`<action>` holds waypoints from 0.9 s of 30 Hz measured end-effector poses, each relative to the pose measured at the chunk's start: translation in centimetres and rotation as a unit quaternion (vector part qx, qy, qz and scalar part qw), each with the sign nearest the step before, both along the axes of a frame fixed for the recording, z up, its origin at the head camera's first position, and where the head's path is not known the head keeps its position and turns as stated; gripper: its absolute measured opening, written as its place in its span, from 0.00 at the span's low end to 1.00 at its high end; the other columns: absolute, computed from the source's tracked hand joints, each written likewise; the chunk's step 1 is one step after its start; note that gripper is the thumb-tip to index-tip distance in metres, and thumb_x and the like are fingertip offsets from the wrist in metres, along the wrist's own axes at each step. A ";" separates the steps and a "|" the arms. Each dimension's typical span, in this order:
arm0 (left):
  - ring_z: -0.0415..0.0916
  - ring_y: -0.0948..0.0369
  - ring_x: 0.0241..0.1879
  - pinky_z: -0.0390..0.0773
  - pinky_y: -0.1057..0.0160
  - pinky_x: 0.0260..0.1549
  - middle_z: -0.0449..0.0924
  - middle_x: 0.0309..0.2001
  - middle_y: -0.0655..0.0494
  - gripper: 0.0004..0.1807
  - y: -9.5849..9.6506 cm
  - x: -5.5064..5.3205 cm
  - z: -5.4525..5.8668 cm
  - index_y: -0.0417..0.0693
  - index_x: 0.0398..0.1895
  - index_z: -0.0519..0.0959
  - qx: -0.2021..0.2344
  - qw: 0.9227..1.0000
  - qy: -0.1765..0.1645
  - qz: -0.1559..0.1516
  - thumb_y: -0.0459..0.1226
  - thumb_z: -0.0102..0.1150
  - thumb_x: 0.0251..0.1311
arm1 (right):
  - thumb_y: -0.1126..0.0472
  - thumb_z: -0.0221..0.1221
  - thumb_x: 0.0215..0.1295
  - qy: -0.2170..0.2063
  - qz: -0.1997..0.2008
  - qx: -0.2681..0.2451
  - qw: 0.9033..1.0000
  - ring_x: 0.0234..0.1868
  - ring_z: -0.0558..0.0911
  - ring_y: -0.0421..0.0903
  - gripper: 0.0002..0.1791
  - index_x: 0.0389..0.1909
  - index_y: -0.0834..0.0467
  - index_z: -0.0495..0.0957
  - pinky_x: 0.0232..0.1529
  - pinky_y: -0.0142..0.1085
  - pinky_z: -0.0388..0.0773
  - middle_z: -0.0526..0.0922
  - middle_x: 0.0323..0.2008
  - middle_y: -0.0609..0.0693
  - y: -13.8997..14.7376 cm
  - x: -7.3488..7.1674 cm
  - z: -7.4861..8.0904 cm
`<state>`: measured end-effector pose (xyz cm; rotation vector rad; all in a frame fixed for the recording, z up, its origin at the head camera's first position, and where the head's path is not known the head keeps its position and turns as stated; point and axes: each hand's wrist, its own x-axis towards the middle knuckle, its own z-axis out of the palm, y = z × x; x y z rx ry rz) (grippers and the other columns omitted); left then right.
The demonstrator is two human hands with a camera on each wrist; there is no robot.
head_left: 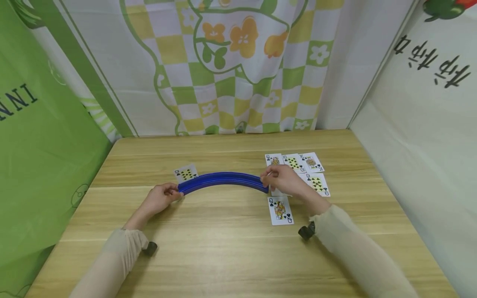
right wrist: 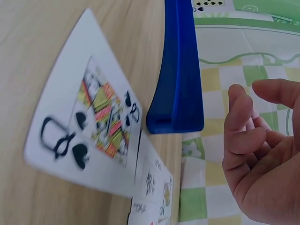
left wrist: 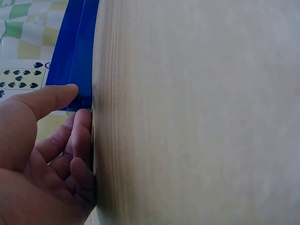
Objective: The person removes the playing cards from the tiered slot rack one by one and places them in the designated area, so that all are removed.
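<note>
A curved blue playing card holder (head_left: 223,178) lies across the middle of the table. My left hand (head_left: 161,198) pinches its left end; in the left wrist view the thumb (left wrist: 61,96) presses on the holder while the fingers sit at its end. A spade number card (head_left: 186,174) lies behind that end. Close by the holder's right end is my right hand (head_left: 284,181), its fingers loosely bent. The right wrist view shows a gap between that hand (right wrist: 262,150) and the holder (right wrist: 180,84), with nothing in the fingers. A queen of spades (head_left: 280,211) lies nearest the right hand's near side.
Several face-up cards lie right of the holder, among them a ten (head_left: 293,162), a king (head_left: 312,162) and a nine (head_left: 318,184). One card is partly covered by the right hand. A patterned curtain (head_left: 238,82) hangs behind the wooden table (head_left: 223,248).
</note>
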<state>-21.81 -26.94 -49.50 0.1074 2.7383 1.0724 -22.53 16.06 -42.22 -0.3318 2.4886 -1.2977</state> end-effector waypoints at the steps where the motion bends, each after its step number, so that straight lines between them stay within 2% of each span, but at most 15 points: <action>1: 0.76 0.61 0.36 0.76 0.65 0.35 0.83 0.38 0.51 0.24 0.0 0.0 0.0 0.37 0.52 0.79 0.000 1.000 0.001 -0.001 0.47 0.65 0.64 | 0.58 0.56 0.69 0.001 0.002 -0.006 1.000 0.35 0.83 0.61 0.12 0.47 0.58 0.82 0.35 0.42 0.75 0.88 0.34 0.57 -0.2 -0.1 0.0; 5: 0.76 0.61 0.36 0.76 0.64 0.36 0.83 0.38 0.51 0.24 0.0 0.0 0.0 0.36 0.52 0.79 -0.002 1.000 0.006 -0.004 0.47 0.65 0.64 | 0.59 0.54 0.71 0.007 0.011 -0.018 1.000 0.33 0.83 0.57 0.12 0.47 0.59 0.82 0.41 0.51 0.80 0.87 0.35 0.56 -0.9 -0.3 0.1; 8: 0.76 0.60 0.37 0.76 0.64 0.36 0.84 0.38 0.51 0.24 0.0 0.0 -0.1 0.36 0.53 0.79 -0.003 1.000 0.006 -0.003 0.46 0.65 0.64 | 0.59 0.54 0.71 0.011 0.015 -0.022 1.000 0.32 0.83 0.54 0.12 0.47 0.59 0.81 0.41 0.53 0.80 0.87 0.35 0.56 -1.3 -0.3 0.3; 18: 0.77 0.60 0.37 0.76 0.64 0.37 0.84 0.39 0.50 0.24 0.1 0.1 0.3 0.35 0.54 0.79 -0.004 1.000 0.004 -0.001 0.45 0.64 0.64 | 0.56 0.55 0.71 0.009 0.015 -0.026 0.999 0.31 0.81 0.47 0.13 0.49 0.58 0.80 0.38 0.46 0.79 0.88 0.37 0.56 -2.4 -0.7 0.6; 27: 0.77 0.60 0.37 0.76 0.64 0.37 0.84 0.39 0.50 0.24 0.1 0.2 0.3 0.35 0.54 0.78 0.000 1.000 0.002 0.000 0.45 0.64 0.64 | 0.57 0.58 0.69 -0.003 0.006 -0.041 0.999 0.32 0.83 0.49 0.12 0.48 0.58 0.81 0.36 0.43 0.80 0.88 0.37 0.54 -3.8 -1.1 0.9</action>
